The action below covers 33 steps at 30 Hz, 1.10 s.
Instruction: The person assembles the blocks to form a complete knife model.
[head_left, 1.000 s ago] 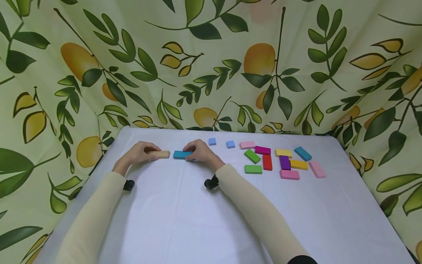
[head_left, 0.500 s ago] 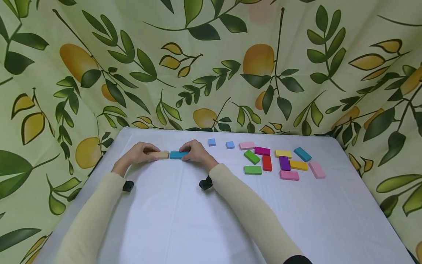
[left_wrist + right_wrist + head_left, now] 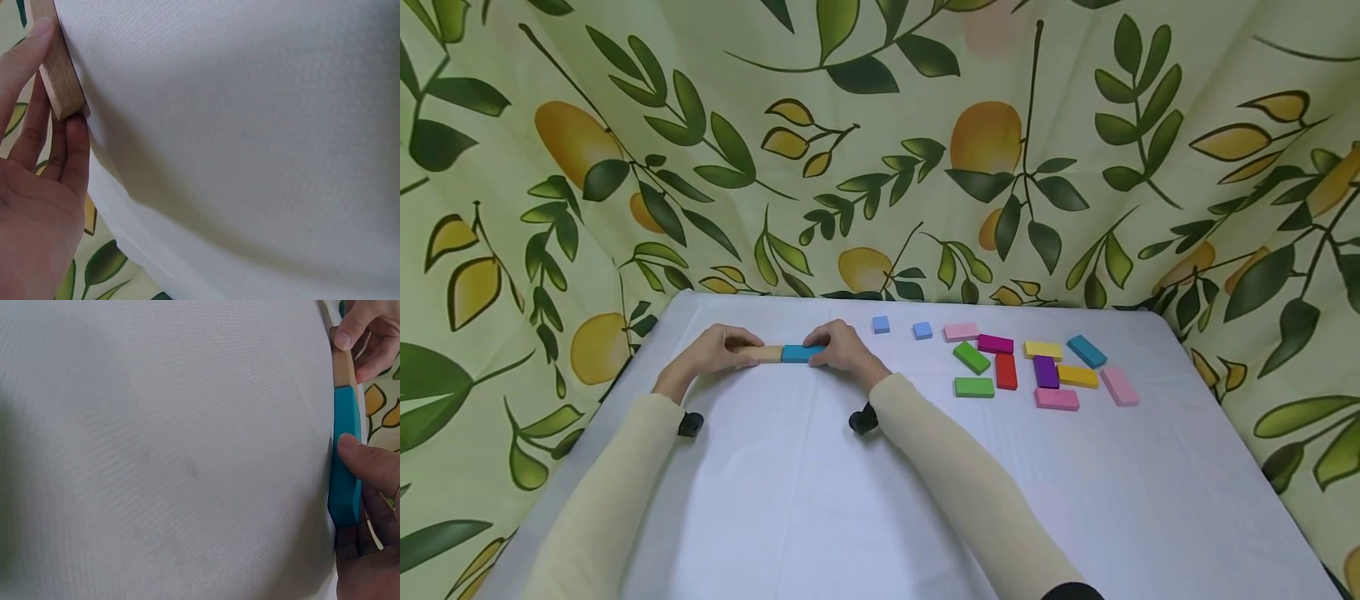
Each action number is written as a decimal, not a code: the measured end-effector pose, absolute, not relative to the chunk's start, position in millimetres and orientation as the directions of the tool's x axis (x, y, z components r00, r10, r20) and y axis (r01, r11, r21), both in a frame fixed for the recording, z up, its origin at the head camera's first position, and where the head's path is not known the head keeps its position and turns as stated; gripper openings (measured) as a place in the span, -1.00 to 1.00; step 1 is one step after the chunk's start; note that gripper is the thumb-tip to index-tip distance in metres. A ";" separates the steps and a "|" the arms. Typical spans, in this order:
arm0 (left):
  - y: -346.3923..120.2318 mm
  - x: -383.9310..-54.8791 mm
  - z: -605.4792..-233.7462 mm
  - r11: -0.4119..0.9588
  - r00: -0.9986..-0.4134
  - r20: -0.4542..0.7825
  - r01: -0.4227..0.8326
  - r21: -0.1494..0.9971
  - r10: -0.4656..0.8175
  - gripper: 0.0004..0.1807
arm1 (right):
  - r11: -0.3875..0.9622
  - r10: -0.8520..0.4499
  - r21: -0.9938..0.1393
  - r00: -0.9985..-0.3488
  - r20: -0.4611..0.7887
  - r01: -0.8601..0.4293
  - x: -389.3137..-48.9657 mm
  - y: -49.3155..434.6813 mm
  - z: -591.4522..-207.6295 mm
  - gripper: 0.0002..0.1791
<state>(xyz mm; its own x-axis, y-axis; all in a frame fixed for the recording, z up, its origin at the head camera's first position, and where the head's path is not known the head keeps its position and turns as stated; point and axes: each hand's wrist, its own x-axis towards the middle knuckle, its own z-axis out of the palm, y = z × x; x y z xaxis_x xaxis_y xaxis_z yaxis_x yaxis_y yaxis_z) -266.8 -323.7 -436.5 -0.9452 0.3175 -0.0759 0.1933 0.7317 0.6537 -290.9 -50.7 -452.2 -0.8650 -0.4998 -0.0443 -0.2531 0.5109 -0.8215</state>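
On the left part of the white table lie two blocks end to end, a plain wooden block (image 3: 769, 354) and a blue block (image 3: 797, 354). My left hand (image 3: 717, 348) pinches the wooden block, thumb on its near side and fingers behind, as the left wrist view shows with the wooden block (image 3: 62, 81) at upper left. The blue block is pinched by my right hand (image 3: 844, 346). In the right wrist view the blue block (image 3: 345, 462) meets the wooden block (image 3: 342, 362) end to end, and the right thumb (image 3: 351, 442) presses its near face.
Two small light blue blocks (image 3: 881, 325) lie behind and right of my right hand. Farther right are several loose blocks, among them a red block (image 3: 1006, 372), a purple block (image 3: 1046, 372) and a green block (image 3: 973, 387). A leaf-patterned curtain (image 3: 880, 150) hangs behind the table.
My right hand has slid the blue block left, closing the gap to the wooden block. The left hand has stayed almost in place, holding the wooden block.
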 end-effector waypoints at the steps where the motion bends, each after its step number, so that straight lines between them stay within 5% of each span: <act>1: -324.0 -266.5 -436.9 0.730 -0.945 -0.075 0.195 0.654 0.320 -0.67 | 0.513 -0.497 -0.821 -0.866 -0.044 -0.252 -290.5 -51.4 -452.9 -0.69; 33: -327.7 -269.4 -438.8 0.711 -0.936 -0.050 0.229 0.665 0.349 -0.67 | 0.536 -0.479 -0.814 -0.875 -0.072 -0.226 -290.2 -54.5 -452.0 -0.70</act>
